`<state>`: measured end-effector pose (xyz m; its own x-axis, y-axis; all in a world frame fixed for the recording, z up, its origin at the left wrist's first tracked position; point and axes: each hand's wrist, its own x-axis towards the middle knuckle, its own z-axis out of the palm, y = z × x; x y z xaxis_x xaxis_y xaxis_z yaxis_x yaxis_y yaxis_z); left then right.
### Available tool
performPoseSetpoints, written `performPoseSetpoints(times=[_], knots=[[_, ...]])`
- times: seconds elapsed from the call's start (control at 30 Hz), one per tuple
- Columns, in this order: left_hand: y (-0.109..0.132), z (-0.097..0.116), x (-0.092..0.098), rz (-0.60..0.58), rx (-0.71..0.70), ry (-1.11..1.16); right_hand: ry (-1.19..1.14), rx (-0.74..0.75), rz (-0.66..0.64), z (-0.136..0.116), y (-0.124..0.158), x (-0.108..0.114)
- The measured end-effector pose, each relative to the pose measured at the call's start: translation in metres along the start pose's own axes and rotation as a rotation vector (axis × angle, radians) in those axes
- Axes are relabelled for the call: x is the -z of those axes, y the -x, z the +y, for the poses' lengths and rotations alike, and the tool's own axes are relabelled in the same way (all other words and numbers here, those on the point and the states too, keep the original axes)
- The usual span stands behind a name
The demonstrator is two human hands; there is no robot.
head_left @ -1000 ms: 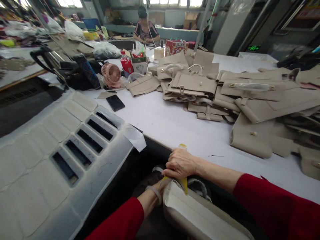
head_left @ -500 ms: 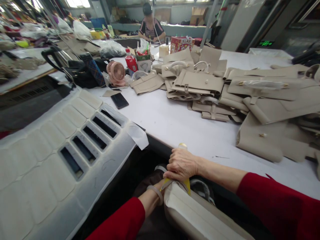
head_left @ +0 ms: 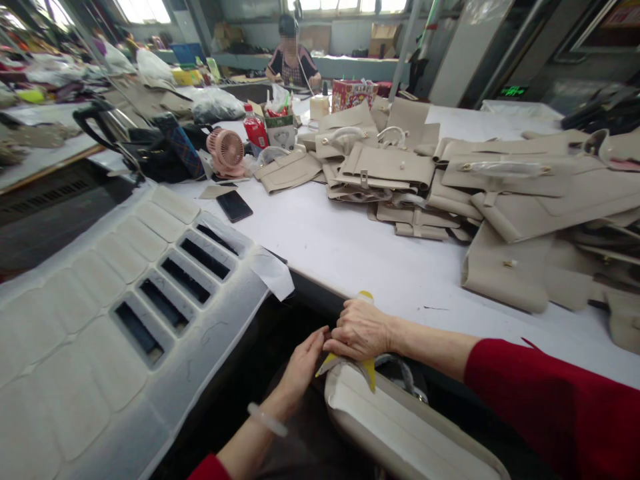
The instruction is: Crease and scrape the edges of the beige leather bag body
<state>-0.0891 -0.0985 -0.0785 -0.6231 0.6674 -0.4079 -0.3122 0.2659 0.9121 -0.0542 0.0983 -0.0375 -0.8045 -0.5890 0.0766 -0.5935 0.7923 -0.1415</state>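
Observation:
A beige handbag (head_left: 400,417) lies lengthwise at my lap, below the table edge, one end toward my hands. My right hand (head_left: 361,330) is closed at that end, around a yellow-edged piece (head_left: 369,377) whose kind I cannot make out. Its lower part spreads over the bag's end, and a yellow tip (head_left: 366,295) sticks out above my knuckles. My left hand (head_left: 303,363) has its fingers stretched out, with the fingertips close beside my right hand; I see nothing in it. A plastic-wrapped bag handle (head_left: 407,377) shows beside the handbag, partly in shadow.
Flat beige bag pieces (head_left: 510,193) are heaped on the white table (head_left: 320,247) at right. A phone (head_left: 235,206), pink fan (head_left: 225,150) and red bottle (head_left: 255,128) stand or lie farther left. Pale panels cover a slotted plastic crate (head_left: 210,333). A person (head_left: 293,60) sits across.
My left hand has drawn back leftward from beneath my right hand, and its fingers now show stretched out. My right hand keeps its hold at the handbag's end.

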Motion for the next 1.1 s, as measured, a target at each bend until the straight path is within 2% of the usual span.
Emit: performPoseSetpoints(times=[0.07,0.17,0.4,0.67,0.77,0.83,0.97,1.03,1.1], knots=[[0.014,0.005,0.008,-0.038,-0.068,-0.021,0.0,-0.012,0.005,-0.002,0.001,0.0],[0.028,0.01,0.013,-0.144,-0.166,-0.2,0.01,-0.042,0.02,-0.005,0.004,0.001],[0.027,0.019,0.012,-0.254,-0.276,-0.527,0.037,-0.127,0.018,-0.015,0.009,0.004],[0.039,0.037,0.008,-0.198,-0.446,-0.807,-0.012,-0.285,-0.045,-0.035,0.019,0.007],[0.04,0.037,0.009,-0.22,-0.446,-0.77,-0.027,-0.36,-0.049,-0.046,0.025,0.009],[0.036,0.036,0.01,-0.285,-0.372,-0.676,-0.037,-0.416,-0.044,-0.053,0.029,0.011],[0.021,0.032,0.008,-0.339,-0.123,-0.281,-0.037,-0.502,-0.054,-0.059,0.037,0.011],[0.013,0.029,0.005,-0.36,-0.062,-0.119,-0.034,-0.555,-0.074,-0.061,0.044,0.011],[0.007,0.026,0.003,-0.39,-0.055,-0.073,-0.03,-0.619,-0.094,-0.062,0.052,0.012]])
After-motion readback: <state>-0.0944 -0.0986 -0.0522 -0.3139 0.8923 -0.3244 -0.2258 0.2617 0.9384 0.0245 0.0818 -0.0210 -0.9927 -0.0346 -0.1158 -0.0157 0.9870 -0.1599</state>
